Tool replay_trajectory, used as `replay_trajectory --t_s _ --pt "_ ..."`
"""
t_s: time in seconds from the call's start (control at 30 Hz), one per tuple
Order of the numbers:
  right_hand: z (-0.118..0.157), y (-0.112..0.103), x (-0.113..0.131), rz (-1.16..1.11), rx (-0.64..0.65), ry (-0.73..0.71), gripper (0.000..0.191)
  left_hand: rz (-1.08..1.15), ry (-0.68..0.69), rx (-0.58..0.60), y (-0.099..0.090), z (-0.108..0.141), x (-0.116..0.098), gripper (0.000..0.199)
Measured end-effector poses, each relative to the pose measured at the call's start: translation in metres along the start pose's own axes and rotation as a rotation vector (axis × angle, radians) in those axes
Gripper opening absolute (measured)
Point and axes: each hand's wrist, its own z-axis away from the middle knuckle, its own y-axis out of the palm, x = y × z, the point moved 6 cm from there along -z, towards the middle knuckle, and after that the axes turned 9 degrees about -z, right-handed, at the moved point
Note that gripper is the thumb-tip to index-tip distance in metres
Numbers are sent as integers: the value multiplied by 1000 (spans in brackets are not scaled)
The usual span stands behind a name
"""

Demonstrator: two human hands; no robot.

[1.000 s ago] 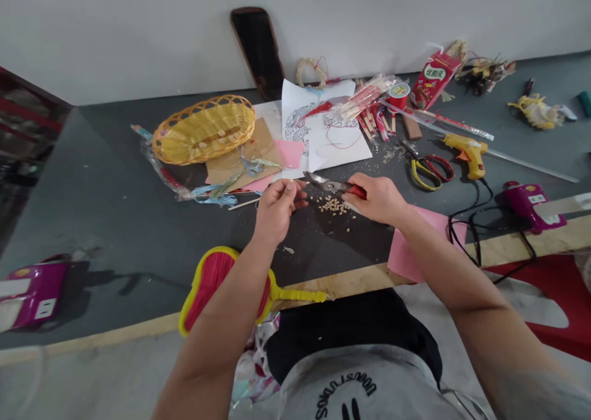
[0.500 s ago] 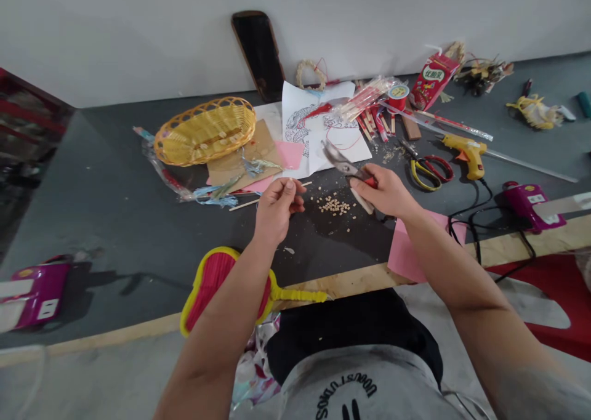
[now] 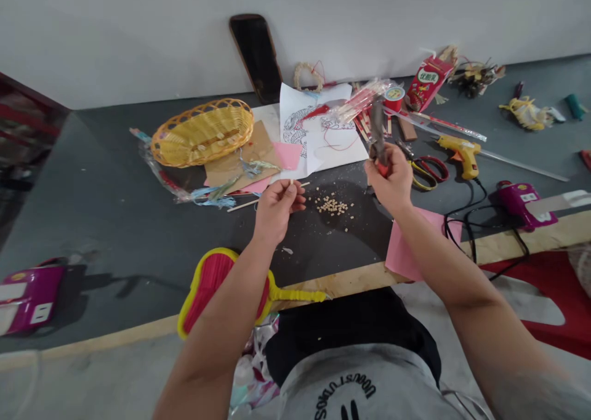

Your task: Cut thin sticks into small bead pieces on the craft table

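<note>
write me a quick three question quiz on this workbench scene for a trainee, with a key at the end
1. Which tool does the right hand hold?

2. True or false: the left hand is empty.

3. Where do the small pale pieces lie?
a) on the white drawing sheet
b) on the dark table top, between the hands
c) on the pink paper by the right forearm

Key:
1. Clippers with a red handle.
2. False; it pinches a thin pale stick.
3. b
</note>
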Motion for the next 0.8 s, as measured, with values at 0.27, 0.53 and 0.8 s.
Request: replay_trajectory --t_s 0.27,0.53,0.8 --pt "16 30 12 215 469 -75 25 -19 -11 -54 -5 -1 1 54" --pt "30 38 18 494 546 -310 23 44 127 -101 -6 2 -8 50" --pt "40 42 16 647 608 -272 29 -34 188 -64 0 7 -12 48"
